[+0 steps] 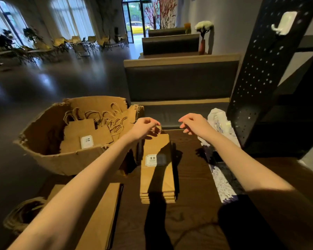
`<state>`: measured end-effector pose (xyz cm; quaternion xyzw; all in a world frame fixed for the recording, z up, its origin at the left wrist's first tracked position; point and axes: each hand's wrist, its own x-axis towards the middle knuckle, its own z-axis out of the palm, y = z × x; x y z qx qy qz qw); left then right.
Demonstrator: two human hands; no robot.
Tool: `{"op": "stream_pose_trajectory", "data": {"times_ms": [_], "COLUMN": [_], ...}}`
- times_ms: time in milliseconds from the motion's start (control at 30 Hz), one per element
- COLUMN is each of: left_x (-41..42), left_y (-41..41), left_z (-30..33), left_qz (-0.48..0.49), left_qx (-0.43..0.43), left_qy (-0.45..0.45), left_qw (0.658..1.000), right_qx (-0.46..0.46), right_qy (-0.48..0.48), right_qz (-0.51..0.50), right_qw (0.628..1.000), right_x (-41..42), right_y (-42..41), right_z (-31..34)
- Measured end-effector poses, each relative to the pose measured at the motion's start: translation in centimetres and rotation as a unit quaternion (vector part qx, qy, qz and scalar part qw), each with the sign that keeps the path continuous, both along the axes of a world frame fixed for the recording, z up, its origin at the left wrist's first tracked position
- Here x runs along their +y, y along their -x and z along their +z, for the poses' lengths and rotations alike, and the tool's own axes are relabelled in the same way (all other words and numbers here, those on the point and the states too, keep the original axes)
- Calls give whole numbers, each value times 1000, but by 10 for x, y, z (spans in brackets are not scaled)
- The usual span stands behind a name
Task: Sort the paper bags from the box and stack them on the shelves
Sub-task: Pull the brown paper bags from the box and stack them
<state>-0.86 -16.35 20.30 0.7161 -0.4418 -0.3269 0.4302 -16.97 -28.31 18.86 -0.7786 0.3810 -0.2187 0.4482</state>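
Hands: left hand (pixel 146 127) curled, pinching the top edge of the bag stack; right hand (pixel 192 123) loose, fingers half-curled, holding nothing, above the surface.
Bag stack (pixel 157 170): flat brown kraft paper bags, squared pile on dark wood-grain surface (pixel 193 177); white label (pixel 150 160) reads "9.9".
Box (pixel 61 141): torn corrugated cardboard, left of the stack; more bags with twisted-paper handles inside.
Second pile (pixel 101 213): flat kraft bags, near left.

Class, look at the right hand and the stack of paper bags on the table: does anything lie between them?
Nothing visible does. The right hand hovers over bare table just right of the stack of paper bags, whose top end the left hand already pinches.
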Motion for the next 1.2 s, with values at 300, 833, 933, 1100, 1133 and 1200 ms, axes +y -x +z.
{"op": "stream_pose_trajectory", "data": {"times_ms": [300,833,933,1100,1133,1200], "left_x": [83,133,129,121,119,116], "left_y": [-100,-245,-279,-336,-345,-361], "left_z": [2,-12,-17,-24,-26,-32], "left_qz": [54,144,122,68,57,38], "left_qx": [28,33,28,20,19,15], "left_qy": [1,20,13,-11,-16,-30], "left_qw": [998,989,992,997,998,999], "right_qx": [-43,5,25,64,68,75], "right_qy": [34,32,32,26,21,7], "right_qz": [13,104,86,49,42,33], "right_qw": [998,994,995,996,997,997], "right_x": [70,89,89,95,96,98], "right_y": [-104,-251,-280,-329,-337,-354], "right_z": [13,-7,-17,-33,-36,-46]}}
